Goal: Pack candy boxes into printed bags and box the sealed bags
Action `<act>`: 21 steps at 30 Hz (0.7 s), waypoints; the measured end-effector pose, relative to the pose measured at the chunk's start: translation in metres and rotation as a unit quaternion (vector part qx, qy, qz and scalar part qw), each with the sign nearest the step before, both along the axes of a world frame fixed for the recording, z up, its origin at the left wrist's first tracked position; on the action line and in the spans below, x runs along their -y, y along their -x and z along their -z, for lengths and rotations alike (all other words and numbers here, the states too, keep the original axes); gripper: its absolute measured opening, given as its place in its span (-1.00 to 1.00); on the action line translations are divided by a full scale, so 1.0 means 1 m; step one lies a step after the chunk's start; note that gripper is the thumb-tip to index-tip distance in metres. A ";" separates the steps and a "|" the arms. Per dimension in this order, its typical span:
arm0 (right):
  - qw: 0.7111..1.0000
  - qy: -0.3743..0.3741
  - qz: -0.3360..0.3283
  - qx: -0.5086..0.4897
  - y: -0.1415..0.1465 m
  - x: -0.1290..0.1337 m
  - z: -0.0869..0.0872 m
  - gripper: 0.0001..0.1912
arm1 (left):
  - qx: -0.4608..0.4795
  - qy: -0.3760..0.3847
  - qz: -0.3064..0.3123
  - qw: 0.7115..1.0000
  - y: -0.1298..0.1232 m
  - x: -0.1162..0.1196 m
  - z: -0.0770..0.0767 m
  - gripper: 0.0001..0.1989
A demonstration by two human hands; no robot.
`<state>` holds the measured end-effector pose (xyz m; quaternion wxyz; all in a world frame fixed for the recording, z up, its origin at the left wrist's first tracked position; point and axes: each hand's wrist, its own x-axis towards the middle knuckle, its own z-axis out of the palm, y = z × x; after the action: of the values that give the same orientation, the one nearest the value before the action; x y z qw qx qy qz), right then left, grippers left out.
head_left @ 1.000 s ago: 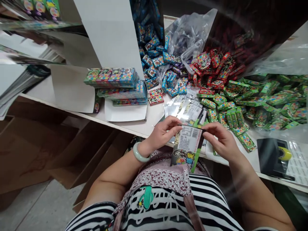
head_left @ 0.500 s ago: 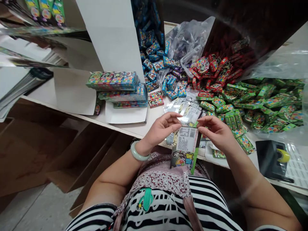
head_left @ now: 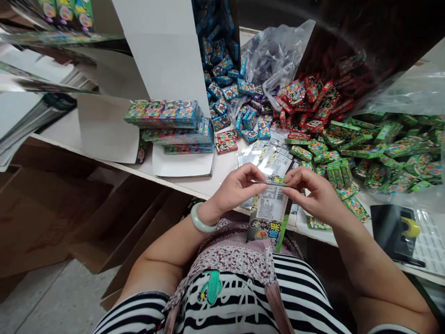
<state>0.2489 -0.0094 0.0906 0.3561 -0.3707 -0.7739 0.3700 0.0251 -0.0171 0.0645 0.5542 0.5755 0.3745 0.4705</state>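
Observation:
Between my two hands hangs a printed candy bag [head_left: 269, 211], flat, with a white label and barcode, its lower end resting against my apron. My left hand [head_left: 243, 185] pinches the bag's top edge at the left corner. At the right corner my right hand [head_left: 306, 190] pinches the same edge between thumb and fingers. Just beyond the hands, a fan of similar flat bags [head_left: 266, 157] lies on the table. Small green candy boxes [head_left: 337, 171] lie close to my right hand.
Blue boxes [head_left: 222, 93], red boxes [head_left: 313, 102] and a clear plastic bag [head_left: 274, 51] fill the back. Wrapped box stacks [head_left: 167, 116] sit in a white carton at left. A tape dispenser [head_left: 396, 232] stands at right. Brown cartons [head_left: 45, 208] are below the table.
Both thumbs have moved inward along the bag's top edge, which now looks pressed together into a thin line. The bag stays in place.

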 end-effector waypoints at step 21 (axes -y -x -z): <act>0.991 0.133 -0.001 -0.032 0.006 -0.007 0.000 -0.67 | 0.001 -0.035 0.054 0.998 0.006 -0.005 -0.011 -0.87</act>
<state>0.2432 -0.0025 0.0905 0.3283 -0.4019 -0.7062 0.4817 0.0191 -0.0125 0.0754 0.5588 0.6134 0.3259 0.4531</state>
